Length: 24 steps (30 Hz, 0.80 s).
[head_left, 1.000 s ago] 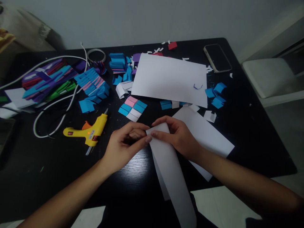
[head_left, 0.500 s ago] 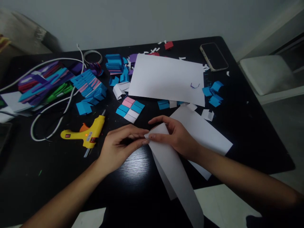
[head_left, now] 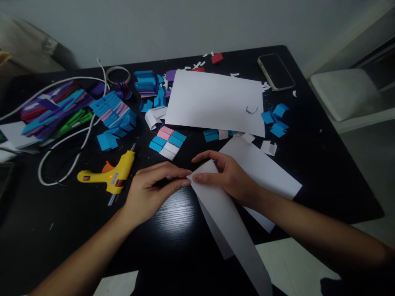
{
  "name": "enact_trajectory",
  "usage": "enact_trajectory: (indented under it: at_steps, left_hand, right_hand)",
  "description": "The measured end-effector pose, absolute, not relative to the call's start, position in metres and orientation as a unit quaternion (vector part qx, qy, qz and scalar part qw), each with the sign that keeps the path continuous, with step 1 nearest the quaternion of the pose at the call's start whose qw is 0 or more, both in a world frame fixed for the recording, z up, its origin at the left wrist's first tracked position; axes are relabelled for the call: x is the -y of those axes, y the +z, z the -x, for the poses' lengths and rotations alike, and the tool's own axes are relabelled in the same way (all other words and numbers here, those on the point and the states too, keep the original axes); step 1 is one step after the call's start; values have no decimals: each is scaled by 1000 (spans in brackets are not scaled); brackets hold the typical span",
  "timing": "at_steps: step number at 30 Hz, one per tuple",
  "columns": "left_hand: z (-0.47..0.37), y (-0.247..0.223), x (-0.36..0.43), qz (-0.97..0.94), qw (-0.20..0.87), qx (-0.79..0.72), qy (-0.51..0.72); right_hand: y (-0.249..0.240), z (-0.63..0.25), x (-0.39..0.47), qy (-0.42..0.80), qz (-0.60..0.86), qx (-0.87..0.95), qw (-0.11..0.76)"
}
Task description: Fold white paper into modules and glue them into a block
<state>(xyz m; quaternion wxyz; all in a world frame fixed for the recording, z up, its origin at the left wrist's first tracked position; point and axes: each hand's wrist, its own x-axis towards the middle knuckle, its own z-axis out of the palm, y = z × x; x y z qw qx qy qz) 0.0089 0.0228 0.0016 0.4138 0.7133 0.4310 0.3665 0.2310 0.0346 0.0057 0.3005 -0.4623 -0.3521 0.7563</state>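
Observation:
A long white sheet of paper (head_left: 226, 218), folded over on itself, hangs from my hands past the table's front edge. My right hand (head_left: 230, 176) is closed on its upper end, thumb on top and the other fingers behind. With thumb and fingertips, my left hand (head_left: 151, 185) pinches the left corner of the same paper. Under my right arm lies another white sheet (head_left: 277, 176), partly covered. Just beyond my hands sits a small square of pink, blue and white folded paper pieces (head_left: 168, 142).
A yellow glue gun (head_left: 115, 174) lies left of my left hand, near a looping white cable (head_left: 72, 166). Bundles of coloured paper (head_left: 114, 109) stand behind it. A large white sheet (head_left: 216, 100) covers scraps at the back; a phone (head_left: 276, 72) rests at the far right.
The hands keep their hold on the folded paper, almost still. The paper's lower end has swung slightly right, and the whole view has shifted a little.

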Motion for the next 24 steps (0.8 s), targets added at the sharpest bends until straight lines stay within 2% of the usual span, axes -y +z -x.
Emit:
enact_trajectory:
  at_steps: [24]
  left_hand:
    - [-8, 1, -23, -726, 403, -420, 366]
  right_hand:
    - [8, -230, -36, 758, 466, 348, 295]
